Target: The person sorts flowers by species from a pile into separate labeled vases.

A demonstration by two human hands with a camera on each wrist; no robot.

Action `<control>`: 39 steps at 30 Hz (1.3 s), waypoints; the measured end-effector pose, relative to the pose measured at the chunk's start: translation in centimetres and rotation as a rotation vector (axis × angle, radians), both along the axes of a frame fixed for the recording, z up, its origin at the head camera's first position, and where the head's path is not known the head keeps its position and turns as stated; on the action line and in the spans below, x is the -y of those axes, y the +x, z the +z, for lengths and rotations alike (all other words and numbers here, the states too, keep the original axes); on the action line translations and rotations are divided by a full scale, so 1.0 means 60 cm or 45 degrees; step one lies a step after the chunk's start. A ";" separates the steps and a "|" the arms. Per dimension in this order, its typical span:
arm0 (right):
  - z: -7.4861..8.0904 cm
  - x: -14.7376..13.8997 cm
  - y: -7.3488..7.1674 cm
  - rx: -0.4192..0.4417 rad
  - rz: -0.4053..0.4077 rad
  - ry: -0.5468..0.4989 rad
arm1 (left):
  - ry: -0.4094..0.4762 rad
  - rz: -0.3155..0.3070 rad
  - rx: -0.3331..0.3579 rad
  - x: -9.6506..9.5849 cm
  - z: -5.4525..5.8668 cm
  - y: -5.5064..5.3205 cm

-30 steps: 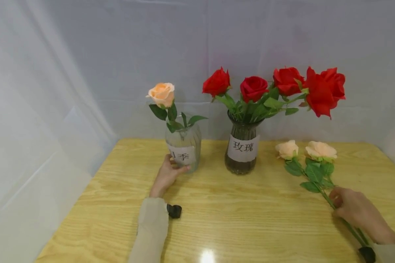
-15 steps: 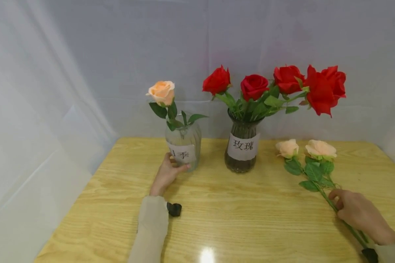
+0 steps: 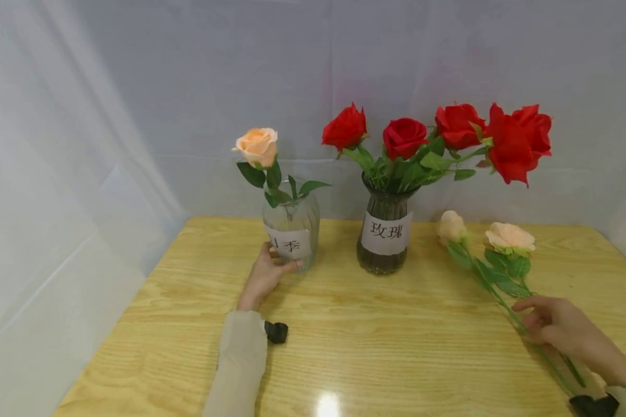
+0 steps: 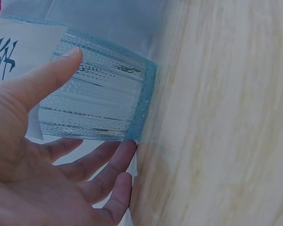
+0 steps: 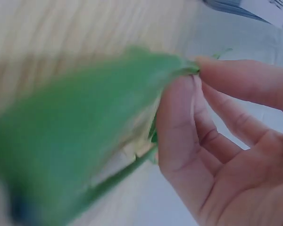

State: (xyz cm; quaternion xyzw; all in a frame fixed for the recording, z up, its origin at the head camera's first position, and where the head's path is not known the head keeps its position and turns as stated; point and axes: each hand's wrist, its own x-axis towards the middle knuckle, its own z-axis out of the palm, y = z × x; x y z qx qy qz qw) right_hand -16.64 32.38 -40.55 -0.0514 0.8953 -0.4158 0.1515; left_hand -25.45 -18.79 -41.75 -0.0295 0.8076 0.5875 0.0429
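My left hand (image 3: 266, 275) holds the lower side of a clear glass vase (image 3: 309, 217), thumb in front and fingers at its left side. In the left wrist view the ribbed glass (image 4: 96, 89) lies between thumb and fingers. A peach rose (image 3: 258, 147) with green leaves stands in this vase. At the right, my right hand (image 3: 560, 330) pinches the green stem of one peach rose (image 3: 451, 227) between thumb and forefinger. The right wrist view shows that pinched stem (image 5: 181, 67), blurred close to the camera. A second peach rose (image 3: 510, 237) lies beside it on the table.
A dark glass vase (image 3: 381, 263) with a white label holds several red roses (image 3: 404, 139) and stands between my hands. Some red blooms lean far right. The wooden table (image 3: 375, 347) ends at a pale backdrop (image 3: 214, 87).
The right hand's rose has shifted, its bloom rising and turning away from the other rose. The right fingers have changed their grip on the stem. My left hand stays on the vase.
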 end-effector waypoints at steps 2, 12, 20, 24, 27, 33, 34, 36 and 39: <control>0.001 -0.006 -0.002 0.053 0.002 -0.149 | -0.004 -0.001 -0.004 -0.001 0.001 0.001; -0.013 -0.022 -0.001 0.208 -0.148 -0.683 | -0.016 -0.001 -0.006 -0.001 0.001 0.001; -0.029 -0.006 0.005 0.110 -0.187 -1.016 | -0.002 -0.004 -0.007 0.002 -0.002 0.000; -0.033 0.002 0.007 0.084 -0.261 -1.060 | -0.007 -0.004 -0.005 0.000 0.000 0.001; -0.034 0.006 0.008 0.059 -0.305 -1.088 | -0.011 -0.005 -0.001 -0.001 0.001 0.003; -0.030 0.013 0.011 0.037 -0.330 -1.177 | -0.003 0.000 0.003 0.000 0.000 0.003; -0.028 0.015 0.011 0.038 -0.335 -1.198 | -0.004 0.001 0.004 0.000 0.000 0.003; -0.025 0.018 0.010 0.035 -0.350 -1.255 | -0.010 0.002 0.005 0.000 0.001 0.003; -0.020 0.024 0.009 0.015 -0.389 -1.364 | -0.016 0.002 0.003 0.000 0.002 0.004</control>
